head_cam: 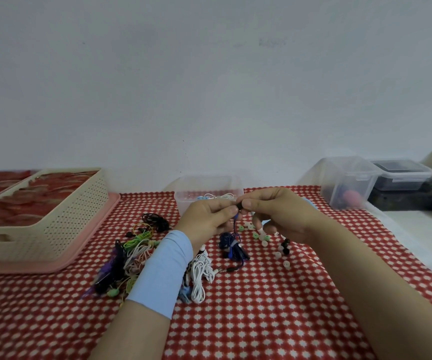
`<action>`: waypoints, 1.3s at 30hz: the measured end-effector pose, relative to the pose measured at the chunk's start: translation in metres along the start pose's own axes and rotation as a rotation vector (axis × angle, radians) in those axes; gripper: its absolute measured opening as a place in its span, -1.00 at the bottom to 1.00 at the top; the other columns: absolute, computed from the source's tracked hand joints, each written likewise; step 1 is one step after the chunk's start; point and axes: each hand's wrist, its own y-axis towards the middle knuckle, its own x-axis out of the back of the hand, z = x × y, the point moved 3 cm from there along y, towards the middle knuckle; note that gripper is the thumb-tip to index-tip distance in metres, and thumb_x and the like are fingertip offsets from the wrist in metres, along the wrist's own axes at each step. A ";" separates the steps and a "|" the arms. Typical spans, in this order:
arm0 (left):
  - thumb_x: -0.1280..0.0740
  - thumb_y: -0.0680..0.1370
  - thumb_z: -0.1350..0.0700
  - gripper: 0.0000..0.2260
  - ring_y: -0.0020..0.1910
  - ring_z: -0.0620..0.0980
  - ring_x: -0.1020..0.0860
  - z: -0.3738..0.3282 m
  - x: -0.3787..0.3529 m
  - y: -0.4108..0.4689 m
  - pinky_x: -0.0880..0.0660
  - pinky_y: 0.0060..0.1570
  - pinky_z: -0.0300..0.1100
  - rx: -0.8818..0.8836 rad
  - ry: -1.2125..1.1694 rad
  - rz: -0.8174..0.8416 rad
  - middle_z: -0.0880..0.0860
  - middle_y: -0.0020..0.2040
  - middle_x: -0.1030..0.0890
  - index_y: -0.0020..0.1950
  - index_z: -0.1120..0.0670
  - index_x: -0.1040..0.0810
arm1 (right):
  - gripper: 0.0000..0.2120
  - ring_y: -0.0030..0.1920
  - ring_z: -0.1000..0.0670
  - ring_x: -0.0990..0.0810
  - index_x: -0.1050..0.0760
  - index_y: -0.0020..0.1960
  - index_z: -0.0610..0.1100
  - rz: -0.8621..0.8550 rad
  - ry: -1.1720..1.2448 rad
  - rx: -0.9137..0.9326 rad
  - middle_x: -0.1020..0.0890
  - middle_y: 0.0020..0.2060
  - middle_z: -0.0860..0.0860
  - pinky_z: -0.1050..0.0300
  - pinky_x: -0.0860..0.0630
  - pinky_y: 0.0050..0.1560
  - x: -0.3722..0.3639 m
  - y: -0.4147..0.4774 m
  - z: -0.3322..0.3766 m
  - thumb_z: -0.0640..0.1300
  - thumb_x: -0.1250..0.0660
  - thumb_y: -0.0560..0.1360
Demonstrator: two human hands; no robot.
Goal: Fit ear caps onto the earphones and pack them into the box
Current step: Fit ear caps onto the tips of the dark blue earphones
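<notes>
Both hands meet above the bench point(261, 307): left hand point(209, 216) and right hand point(274, 214) each pinch the dark earbud point(239, 205). This looks like the cap-fitting step. Its blue cable hangs to the coiled bundle point(231, 246) below, with loose ear caps point(264, 239) just beside. Next, I'd say, seat the cap squarely, then pack into the clear box point(209, 188) behind.

Your left hand point(207, 216) and right hand point(274, 211) pinch one small dark earbud point(238, 205) above the worktop point(261, 307). Its blue cable point(235, 224) hangs down to a coiled bundle point(231, 246), loose ear caps point(264, 239) just beside, clear box point(209, 188) behind.
</notes>
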 end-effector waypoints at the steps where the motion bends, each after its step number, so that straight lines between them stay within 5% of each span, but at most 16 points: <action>1: -0.35 0.59 0.21 -0.82 -0.23 -0.17 -0.59 0.000 0.000 0.000 -0.60 0.04 -0.18 -0.002 -0.015 0.002 0.12 -0.06 -0.69 0.15 0.10 -0.67 | -0.81 -0.42 0.02 -0.52 -0.69 0.11 -0.27 0.004 0.011 -0.005 -0.68 -0.12 -0.17 0.25 -0.37 -0.54 0.001 0.000 0.000 -0.23 -0.38 0.57; 9: -0.34 0.58 0.24 -0.86 -0.23 -0.18 -0.63 -0.001 -0.001 -0.001 -0.60 0.10 -0.11 -0.004 -0.062 0.006 0.02 -0.17 -0.68 0.09 0.11 -0.66 | -0.84 -0.41 0.04 -0.53 -0.71 0.06 -0.26 0.025 0.051 -0.019 -0.70 -0.15 -0.17 0.26 -0.37 -0.55 0.003 0.001 0.000 -0.27 -0.37 0.57; 16: -0.39 0.55 0.21 -0.88 -0.02 0.01 -0.69 0.003 0.000 0.000 -0.61 0.08 -0.09 -0.004 -0.004 -0.047 0.11 -0.06 -0.72 0.05 0.11 -0.69 | -0.85 -0.42 0.04 -0.53 -0.71 0.06 -0.26 -0.026 -0.023 -0.003 -0.71 -0.17 -0.15 0.24 -0.39 -0.53 0.002 0.000 -0.001 -0.27 -0.40 0.55; 24: -0.40 0.54 0.28 -0.86 -0.06 -0.07 -0.70 -0.002 -0.007 -0.001 -0.60 -0.08 -0.27 -0.050 0.028 -0.077 0.04 -0.07 -0.73 0.01 0.10 -0.69 | -0.90 -0.46 0.02 -0.51 -0.69 -0.01 -0.25 -0.066 -0.043 -0.060 -0.69 -0.25 -0.11 0.22 -0.40 -0.53 0.005 0.001 -0.003 -0.24 -0.44 0.52; 32: -0.44 0.51 0.24 -0.88 -0.06 0.06 -0.70 -0.001 -0.004 0.000 -0.63 0.04 -0.07 -0.070 0.137 -0.146 0.07 -0.10 -0.73 -0.01 0.05 -0.71 | -0.92 -0.45 0.06 -0.52 -0.72 -0.04 -0.20 -0.156 -0.179 -0.022 -0.72 -0.31 -0.03 0.24 -0.45 -0.50 0.003 -0.002 0.004 -0.21 -0.46 0.53; 39: -0.47 0.49 0.22 -0.95 -0.23 -0.01 -0.64 -0.007 0.000 -0.005 -0.64 -0.04 -0.10 0.012 0.096 -0.167 0.13 -0.14 -0.72 -0.08 0.09 -0.69 | -0.94 -0.41 0.09 -0.58 -0.73 -0.04 -0.19 -0.086 -0.334 0.054 -0.73 -0.27 -0.07 0.23 -0.50 -0.44 0.004 -0.007 0.013 -0.24 -0.50 0.50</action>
